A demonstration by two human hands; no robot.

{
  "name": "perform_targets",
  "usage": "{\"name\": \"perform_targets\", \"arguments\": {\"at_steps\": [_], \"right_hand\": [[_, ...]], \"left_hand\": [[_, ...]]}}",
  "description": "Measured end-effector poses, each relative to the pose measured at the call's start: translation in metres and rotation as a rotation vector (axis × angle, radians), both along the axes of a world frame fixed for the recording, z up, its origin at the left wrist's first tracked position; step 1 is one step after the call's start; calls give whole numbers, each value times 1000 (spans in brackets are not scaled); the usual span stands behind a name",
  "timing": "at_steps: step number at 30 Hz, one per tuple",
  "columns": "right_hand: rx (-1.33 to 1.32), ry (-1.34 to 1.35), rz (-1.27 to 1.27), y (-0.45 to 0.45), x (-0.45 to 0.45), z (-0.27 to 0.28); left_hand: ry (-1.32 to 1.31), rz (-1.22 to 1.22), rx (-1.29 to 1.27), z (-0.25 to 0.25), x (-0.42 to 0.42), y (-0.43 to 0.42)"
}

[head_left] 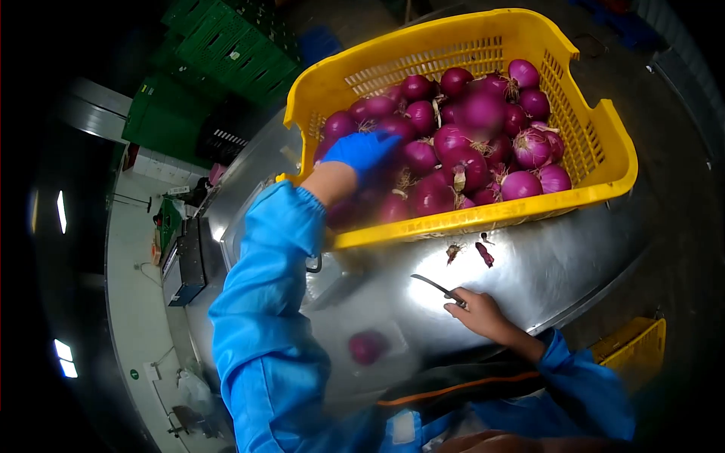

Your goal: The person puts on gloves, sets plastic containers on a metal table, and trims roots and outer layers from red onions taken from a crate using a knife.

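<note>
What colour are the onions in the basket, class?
Reddish purple: the onions show it best in the head view.

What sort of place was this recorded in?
Probably a produce packing or food preparation room: a yellow crate of red onions sits on a metal worktable, and green crates are stacked in the background.

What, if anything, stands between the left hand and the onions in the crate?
Nothing visible: the left hand is past the rim of the crate, right at the onions. Blur hides whether it touches one.
</note>
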State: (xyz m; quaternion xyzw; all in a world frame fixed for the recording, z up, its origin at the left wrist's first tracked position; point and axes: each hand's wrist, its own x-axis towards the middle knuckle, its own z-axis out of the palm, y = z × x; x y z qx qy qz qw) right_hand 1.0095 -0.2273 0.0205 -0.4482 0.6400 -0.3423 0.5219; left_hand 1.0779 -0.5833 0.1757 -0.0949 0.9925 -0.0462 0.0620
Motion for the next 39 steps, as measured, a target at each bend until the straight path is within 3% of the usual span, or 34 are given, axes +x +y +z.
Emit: {"name": "perform_targets", "arguments": {"at_steps": [2, 4, 10, 13, 14, 16, 19, 20, 21, 23, 26, 29, 32, 33, 34, 35, 38, 39], "right_hand": [[42, -49, -24, 1, -10, 2], [-105, -3, -147, 5, -13, -8], [-217, 30, -209, 7, -15, -20], [-273, 22, -234, 10, -9, -15], [-309, 1, -266, 12, -7, -16], [-349, -42, -339, 15, -6, -9], [-355, -110, -470, 13, -11, 37], [-411, -162, -505, 10, -12, 57], [-584, -43, -526, 3, -11, 66], [-681, -262, -457, -3, -11, 95], [-555, -399, -403, -1, 0, 133], [-473, -407, -392, 10, 18, 108], [-302, -288, -302, 22, 27, 75], [-237, -234, -277, 27, 26, 70], [-172, -180, -251, 31, 27, 67], [-216, 45, -277, 37, 26, 78], [-666, 643, -222, 49, 21, 95], [-681, 721, -169, 52, 23, 100]], "left_hand": [[-122, 38, -79, -22, -13, -7], [-197, 122, -134, -37, -22, -8], [-217, 156, -79, -22, -22, 7], [97, 257, 61, 8, -12, 25], [305, 179, 161, 10, 1, 18], [435, 333, 418, 39, 15, 31], [564, 441, 1031, 77, 40, 74], [566, 406, 1104, 81, 50, 90], [568, 371, 1179, 81, 58, 108], [554, 289, 1242, 71, 73, 141], [569, 444, 1497, 35, 94, 199], [817, 567, 1776, -38, 110, 240], [1009, 675, 2166, -65, 116, 281], [982, 672, 2179, -70, 121, 284], [972, 718, 2074, -78, 127, 287], [959, 760, 1968, -86, 135, 288], [925, 757, 1711, -94, 153, 287], [924, 715, 1669, -99, 159, 285]]}}
